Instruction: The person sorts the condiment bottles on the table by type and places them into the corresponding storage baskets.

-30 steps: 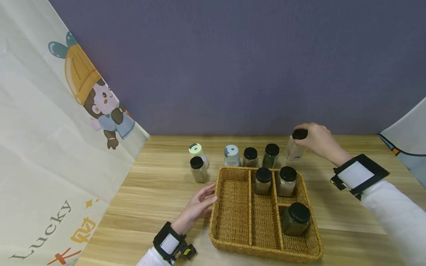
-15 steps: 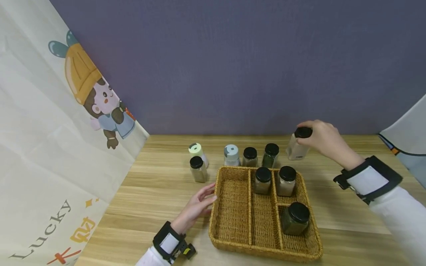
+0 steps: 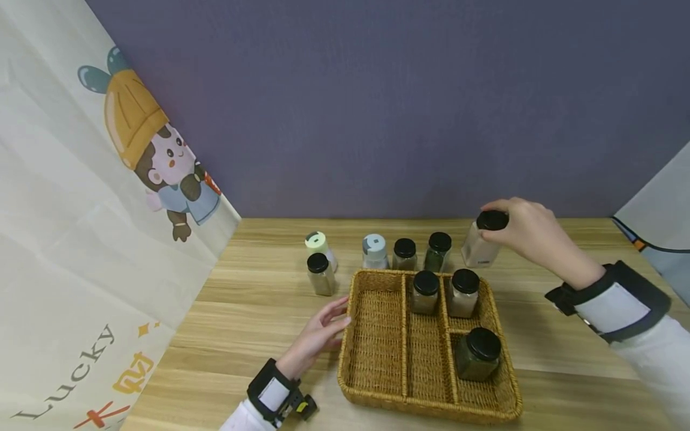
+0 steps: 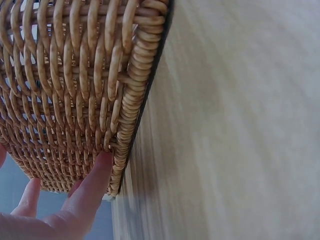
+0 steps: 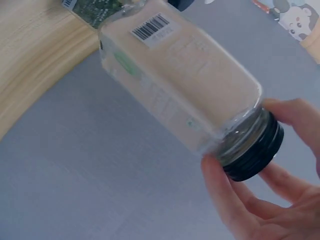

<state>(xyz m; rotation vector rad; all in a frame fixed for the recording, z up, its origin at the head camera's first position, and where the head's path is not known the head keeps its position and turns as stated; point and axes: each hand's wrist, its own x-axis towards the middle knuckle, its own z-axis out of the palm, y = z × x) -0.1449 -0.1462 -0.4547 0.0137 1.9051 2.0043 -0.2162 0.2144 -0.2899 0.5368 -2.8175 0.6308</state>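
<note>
My right hand (image 3: 530, 232) grips a clear square spice jar (image 5: 180, 75) by its black lid, behind the back right corner of the wicker basket (image 3: 377, 400). Pale powder fills the jar, and a barcode label shows on its side in the right wrist view. My left hand (image 3: 318, 334) rests against the basket's left wall, fingertips touching the weave (image 4: 75, 100) in the left wrist view. Inside the basket, one black-lidded jar (image 3: 426, 292) stands in the middle compartment, another (image 3: 463, 293) at the back right, and a wider dark jar (image 3: 478, 354) at the front right.
Behind the basket stand a blue-capped shaker (image 3: 375, 251), a small black-lidded jar (image 3: 404, 255) and a green-filled jar (image 3: 438, 251). To its left are a green-capped shaker (image 3: 318, 242) and a brownish jar (image 3: 321, 275). A dark blue panel (image 3: 377, 108) borders the wooden table's (image 3: 242, 299) back edge.
Over the last second my right hand has shifted slightly right with the jar, then a little toward the basket's side of the table. My left hand stays at the basket wall.
</note>
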